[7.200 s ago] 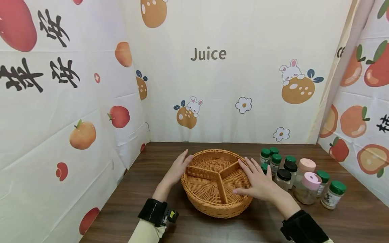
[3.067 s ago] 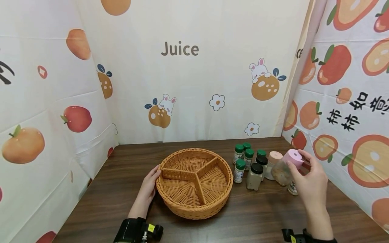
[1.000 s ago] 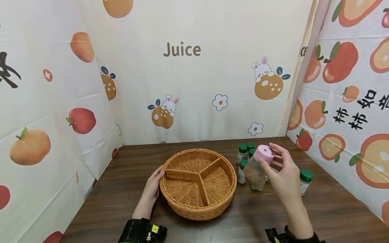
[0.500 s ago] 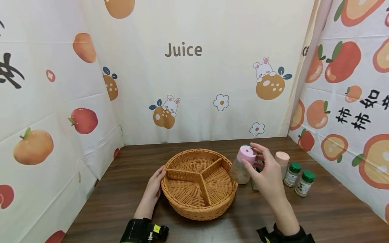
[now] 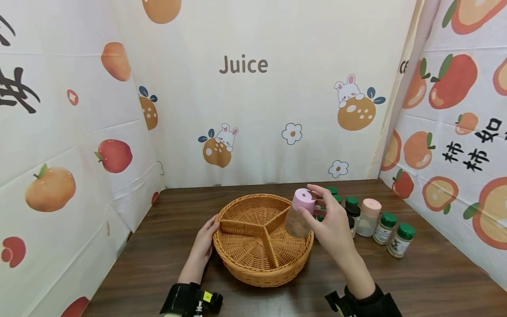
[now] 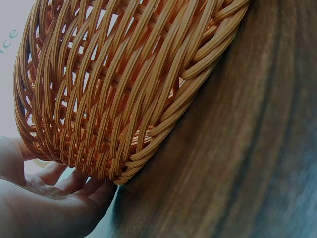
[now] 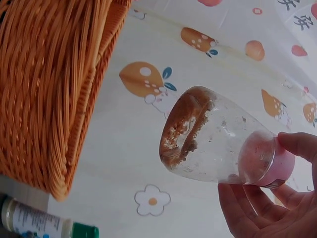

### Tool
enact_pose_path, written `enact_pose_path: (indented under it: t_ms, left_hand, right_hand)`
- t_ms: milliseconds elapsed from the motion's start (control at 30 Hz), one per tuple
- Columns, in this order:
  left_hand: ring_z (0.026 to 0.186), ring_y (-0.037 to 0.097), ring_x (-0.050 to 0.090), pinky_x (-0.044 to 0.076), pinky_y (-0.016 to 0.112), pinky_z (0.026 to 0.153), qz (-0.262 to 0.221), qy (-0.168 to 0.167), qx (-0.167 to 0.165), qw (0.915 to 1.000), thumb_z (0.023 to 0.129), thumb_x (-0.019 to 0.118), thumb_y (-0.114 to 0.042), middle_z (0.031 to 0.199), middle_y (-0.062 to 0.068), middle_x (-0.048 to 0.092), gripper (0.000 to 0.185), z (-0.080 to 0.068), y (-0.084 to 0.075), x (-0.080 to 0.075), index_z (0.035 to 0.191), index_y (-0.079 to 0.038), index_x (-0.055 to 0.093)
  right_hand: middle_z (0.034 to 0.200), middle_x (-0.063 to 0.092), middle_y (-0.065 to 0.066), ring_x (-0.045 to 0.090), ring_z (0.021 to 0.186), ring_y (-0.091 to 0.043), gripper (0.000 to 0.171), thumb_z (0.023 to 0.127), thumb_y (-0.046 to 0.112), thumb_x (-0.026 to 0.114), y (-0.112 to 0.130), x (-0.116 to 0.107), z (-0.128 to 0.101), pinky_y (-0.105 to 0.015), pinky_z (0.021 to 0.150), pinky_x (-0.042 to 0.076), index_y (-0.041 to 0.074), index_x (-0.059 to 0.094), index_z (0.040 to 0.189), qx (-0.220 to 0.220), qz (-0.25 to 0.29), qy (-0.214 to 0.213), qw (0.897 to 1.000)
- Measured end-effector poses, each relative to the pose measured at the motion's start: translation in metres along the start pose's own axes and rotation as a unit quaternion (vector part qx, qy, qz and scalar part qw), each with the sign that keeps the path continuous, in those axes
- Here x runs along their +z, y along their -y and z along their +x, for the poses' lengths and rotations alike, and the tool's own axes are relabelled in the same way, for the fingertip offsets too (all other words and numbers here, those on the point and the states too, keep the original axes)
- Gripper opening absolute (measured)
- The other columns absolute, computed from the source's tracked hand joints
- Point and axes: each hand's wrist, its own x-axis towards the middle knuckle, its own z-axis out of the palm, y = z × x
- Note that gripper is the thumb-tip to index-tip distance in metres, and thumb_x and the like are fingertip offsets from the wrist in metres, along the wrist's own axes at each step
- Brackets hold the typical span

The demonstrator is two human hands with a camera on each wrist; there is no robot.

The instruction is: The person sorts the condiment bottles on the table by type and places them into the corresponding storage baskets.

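On my head feed, the pink-lidded jar [image 5: 296, 223] has just come left from beside the basket [image 5: 261, 280] and now appears above its right-hand rim, so I judge the carry has brought it to the right-hand compartment, though it isn't set down. The right hand [image 5: 334, 226] grasps it by the lid, fingers and thumb around the pink part, with the body hanging below the grip and its base leaning toward the basket's middle. To the basket's right stand the other jars, among them a peach-lidded jar [image 5: 369, 219] and a green-lidded jar [image 5: 401, 240]. The left hand [image 5: 203, 242] is at the basket's left side. My left wrist feed shows its fingers against the woven outer wall; I can't tell whether they clench the rim or merely steady it. On my right wrist feed, the thumb and fingers pinch the lid from opposite sides, some brown matter sits toward the jar's base, and a visible gap separates that base from the basket's rim.
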Motion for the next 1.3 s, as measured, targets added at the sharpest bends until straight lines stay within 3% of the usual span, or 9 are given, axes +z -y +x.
enact_pose_path:
  t_ms: [500, 1000, 1300]
  left_hand:
    - [0.150, 0.038, 0.028, 0.027, 0.050, 0.122, -0.003, 0.002, 0.005, 1.0000, 0.107, 0.042, -0.016, 0.162, 0.023, 0.026, 0.051, -0.001, -0.001, 0.001, 0.155, -0.002, 0.031]
    - [0.150, 0.038, 0.028, 0.028, 0.049, 0.122, -0.007, -0.001, -0.001, 1.0000, 0.107, 0.042, -0.017, 0.163, 0.023, 0.025, 0.051, -0.001, -0.002, 0.001, 0.156, -0.003, 0.032]
    - [0.150, 0.038, 0.028, 0.028, 0.050, 0.122, -0.008, 0.004, 0.004, 0.9999, 0.107, 0.041, -0.015, 0.162, 0.024, 0.025, 0.051, -0.001, -0.002, 0.002, 0.155, -0.002, 0.032]
  right_hand:
    - [0.122, 0.066, -0.012, 0.067, 0.103, -0.024, 0.054, 0.087, 0.012, 0.078, 0.010, 0.036, -0.001, -0.036, 0.081, 0.062, 0.010, 0.055, 0.136, -0.002, 0.055, 0.051, 0.997]
    - [0.119, 0.068, -0.006, 0.067, 0.099, -0.018, 0.052, 0.086, 0.014, 0.079, 0.017, 0.062, -0.002, -0.032, 0.078, 0.061, 0.012, 0.058, 0.133, -0.020, 0.060, 0.072, 0.995]
    - [0.122, 0.067, -0.008, 0.066, 0.104, -0.020, 0.047, 0.087, 0.010, 0.077, 0.015, 0.079, -0.004, -0.032, 0.080, 0.061, 0.008, 0.059, 0.130, -0.002, 0.056, 0.102, 0.993]
